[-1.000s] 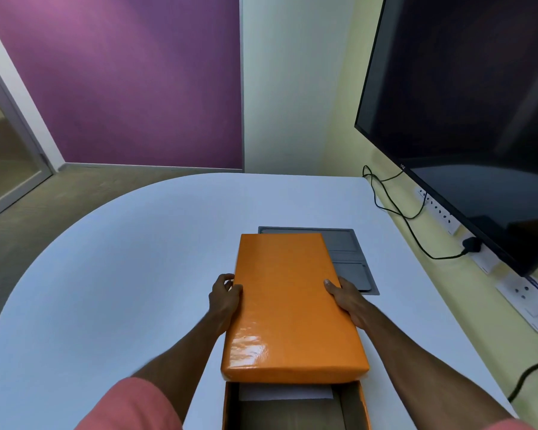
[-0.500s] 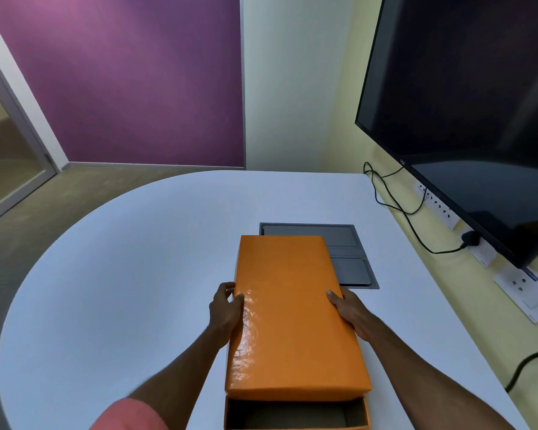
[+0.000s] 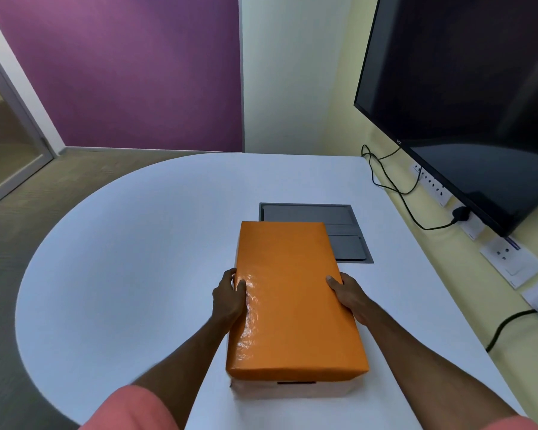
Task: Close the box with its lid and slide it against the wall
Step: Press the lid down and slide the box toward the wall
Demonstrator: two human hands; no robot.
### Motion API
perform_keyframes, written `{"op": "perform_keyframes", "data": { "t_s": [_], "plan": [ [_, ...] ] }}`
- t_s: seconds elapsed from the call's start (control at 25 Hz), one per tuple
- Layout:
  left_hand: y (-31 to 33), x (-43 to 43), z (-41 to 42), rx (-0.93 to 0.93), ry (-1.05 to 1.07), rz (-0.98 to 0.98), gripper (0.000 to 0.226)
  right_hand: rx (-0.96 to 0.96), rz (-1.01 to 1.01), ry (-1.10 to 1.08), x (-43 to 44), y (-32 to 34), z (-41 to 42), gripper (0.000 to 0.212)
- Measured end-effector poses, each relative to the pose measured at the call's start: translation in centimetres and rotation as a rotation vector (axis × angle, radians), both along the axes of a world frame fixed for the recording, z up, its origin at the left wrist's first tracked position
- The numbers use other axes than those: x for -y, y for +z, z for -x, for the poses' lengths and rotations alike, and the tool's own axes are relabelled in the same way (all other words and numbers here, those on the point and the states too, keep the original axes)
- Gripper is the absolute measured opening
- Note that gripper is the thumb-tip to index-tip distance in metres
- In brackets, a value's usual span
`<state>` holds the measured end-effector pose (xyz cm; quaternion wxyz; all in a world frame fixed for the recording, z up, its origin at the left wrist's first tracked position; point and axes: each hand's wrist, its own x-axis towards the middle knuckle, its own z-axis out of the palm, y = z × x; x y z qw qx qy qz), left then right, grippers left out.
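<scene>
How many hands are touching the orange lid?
2. The left hand grips the orange lid's left edge; the right hand grips its right edge, opposite. None seems hidden.

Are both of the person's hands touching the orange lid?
Touching. The head view shows the left hand and right hand pressed against the orange lid's long sides.

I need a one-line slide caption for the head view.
Both hands hold the orange lid over the box.
</scene>
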<state>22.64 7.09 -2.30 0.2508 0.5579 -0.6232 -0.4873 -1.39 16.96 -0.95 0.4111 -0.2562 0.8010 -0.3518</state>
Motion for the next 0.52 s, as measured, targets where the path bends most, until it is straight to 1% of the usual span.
{"op": "perform_keyframes", "data": {
  "t_s": [0.08,0.24,0.36,0.44,0.52],
  "plan": [
    [0.0,-0.8,-0.3,0.022,-0.029,0.010,0.047,-0.052,-0.001,0.011,-0.7,0.2,-0.5,0.054],
    [-0.3,-2.3,-0.7,0.084,-0.054,0.093,0.049,-0.208,-0.048,0.041,-2.3,-0.1,-1.6,0.061],
    [-1.1,-3.5,-1.2,0.220,-0.019,0.079,0.053,-0.334,-0.137,0.079,-3.7,-0.9,-2.4,0.071],
    [-1.4,-4.1,-1.3,0.327,0.009,0.074,0.056,-0.389,-0.181,0.083,-4.4,-1.1,-2.8,0.077],
    [-1.6,-4.5,-1.4,0.380,0.005,0.081,0.057,-0.420,-0.195,0.085,-4.9,-1.2,-3.1,0.081]
  ]
}}
